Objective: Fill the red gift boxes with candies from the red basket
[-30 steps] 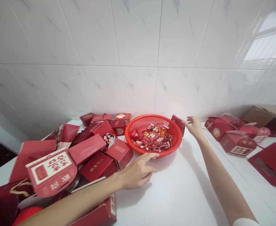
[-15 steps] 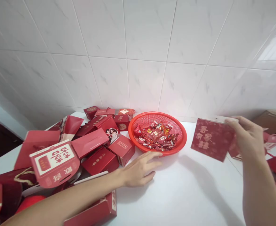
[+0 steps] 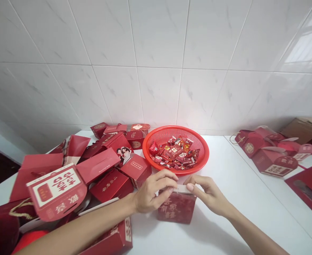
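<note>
- Here, at the far left, red paper boxes lie heaped on a white tabletop (image 3: 217,233), a cord handle (image 3: 21,209) looped among them and a white-labelled box (image 3: 56,191) tilted on top.
- Toward the wall (image 3: 158,92), a box printed with a couple (image 3: 124,156) leans in the same heap, with smaller red cartons (image 3: 136,139) behind it.
- The left hand (image 3: 153,191) reaches over the near part of the heap, its fingers curled and its thumb close to them at the upper left corner of a dark red box; whether they are clamped on it cannot be told.
- At center, the dark red box (image 3: 176,209), marked with pale lettering, stands upright on the tabletop between the two hands, its pale top edge (image 3: 181,189) uppermost.
- Just beyond the dark red box, a red plastic basket (image 3: 188,173) with mesh sides holds a mound of wrapped candies (image 3: 176,152), mostly in red wrappers.
- The right hand (image 3: 211,194) pinches the pale top edge near its right end, thumb on the near side and the forefinger bent behind.
- At right, handled red boxes (image 3: 273,161) cluster near the wall beside a brown carton (image 3: 299,131), while a larger red box with a long cutout (image 3: 308,187) lies nearer the camera.
</note>
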`<state>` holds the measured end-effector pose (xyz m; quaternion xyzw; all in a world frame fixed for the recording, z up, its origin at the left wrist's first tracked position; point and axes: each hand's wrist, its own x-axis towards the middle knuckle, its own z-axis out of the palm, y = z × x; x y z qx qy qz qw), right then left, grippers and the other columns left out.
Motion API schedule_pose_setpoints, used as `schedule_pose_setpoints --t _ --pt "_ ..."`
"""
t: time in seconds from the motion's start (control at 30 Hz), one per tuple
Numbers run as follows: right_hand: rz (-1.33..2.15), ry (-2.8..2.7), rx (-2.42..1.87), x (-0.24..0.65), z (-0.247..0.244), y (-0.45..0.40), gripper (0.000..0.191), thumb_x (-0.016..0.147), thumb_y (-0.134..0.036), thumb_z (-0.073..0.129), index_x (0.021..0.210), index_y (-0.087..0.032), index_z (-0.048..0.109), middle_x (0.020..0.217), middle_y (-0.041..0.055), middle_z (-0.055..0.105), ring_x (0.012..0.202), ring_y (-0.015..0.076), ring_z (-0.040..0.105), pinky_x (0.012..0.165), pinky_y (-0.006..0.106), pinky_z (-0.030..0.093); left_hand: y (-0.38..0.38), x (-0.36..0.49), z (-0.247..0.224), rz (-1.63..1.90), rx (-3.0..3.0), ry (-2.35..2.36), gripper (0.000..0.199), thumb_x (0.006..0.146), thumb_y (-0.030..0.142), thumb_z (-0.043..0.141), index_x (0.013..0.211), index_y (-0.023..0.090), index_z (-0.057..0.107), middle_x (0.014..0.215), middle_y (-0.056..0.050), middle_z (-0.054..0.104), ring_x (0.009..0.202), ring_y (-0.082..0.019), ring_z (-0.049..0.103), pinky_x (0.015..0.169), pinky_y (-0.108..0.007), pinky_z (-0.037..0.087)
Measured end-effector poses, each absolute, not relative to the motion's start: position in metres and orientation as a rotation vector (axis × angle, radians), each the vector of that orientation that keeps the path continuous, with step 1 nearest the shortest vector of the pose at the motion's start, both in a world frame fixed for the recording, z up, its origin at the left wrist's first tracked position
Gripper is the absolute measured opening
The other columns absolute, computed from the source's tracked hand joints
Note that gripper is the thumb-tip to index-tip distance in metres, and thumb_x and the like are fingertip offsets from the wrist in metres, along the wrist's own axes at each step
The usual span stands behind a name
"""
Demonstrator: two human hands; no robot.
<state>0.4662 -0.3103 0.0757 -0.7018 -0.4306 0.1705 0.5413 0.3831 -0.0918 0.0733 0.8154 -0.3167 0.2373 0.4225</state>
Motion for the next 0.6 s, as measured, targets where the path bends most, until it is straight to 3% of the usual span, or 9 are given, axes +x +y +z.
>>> schedule_pose_setpoints --t 0.1,0.23,0.37,0.47,0.6 --pt "0.466 -1.133 -1.68 0.475 0.083 -0.311 0.052 0.1 -0.053 0.045 0.062 -0.018 0.052 0.059 -0.003 0.046 0.057 0.0101 0.039 0.055 0.024 0.033 -0.093 0.384 0.076 0.406 2.044 -0.735 0.019 0.095 0.017 0.05 0.099 0.015 0.068 0.095 -0.009 0.069 0.086 -0.016 0.065 0.079 -0.027 0.053" --pt "0.429 -1.141 -1.682 0.504 0.102 -0.308 0.051 0.098 -0.055 0.046 0.071 -0.017 0.065 0.07 0.003 0.066 0.067 0.0152 0.059 0.067 0.027 0.046 -0.092 0.385 0.078 0.195 2.0 -0.583 0.016 0.091 0.023 0.057 0.096 0.014 0.07 0.092 -0.007 0.072 0.084 -0.016 0.066 0.082 -0.027 0.051" --pt "0.199 -1.043 -1.851 0.554 0.11 -0.294 0.04 0.094 -0.05 0.053 0.076 -0.018 0.068 0.078 0.0061 0.071 0.075 0.0202 0.065 0.072 0.033 0.051 -0.091 0.387 0.077 0.124 1.951 -0.498 0.018 0.09 0.027 0.059 0.095 0.014 0.071 0.094 -0.007 0.072 0.086 -0.017 0.065 0.083 -0.027 0.05" --pt "0.209 -1.226 -2.122 0.585 0.102 -0.277 0.016 0.087 -0.031 0.063 0.093 -0.02 0.073 0.091 0.0069 0.074 0.084 0.0224 0.066 0.077 0.034 0.05 -0.091 0.386 0.079 0.145 1.939 -0.526 0.02 0.092 0.028 0.059 0.095 0.015 0.073 0.095 -0.009 0.072 0.088 -0.018 0.065 0.086 -0.03 0.05" --pt "0.638 -1.401 -2.451 0.597 0.085 -0.254 0.058 0.075 -0.027 0.075 0.132 -0.024 0.063 0.117 0.0094 0.071 0.102 0.0271 0.066 0.084 0.034 0.049 -0.09 0.387 0.085 0.148 1.917 -0.563 0.027 0.091 0.039 0.061 0.1 0.018 0.076 0.106 -0.011 0.069 0.094 -0.021 0.065 0.091 -0.037 0.051"
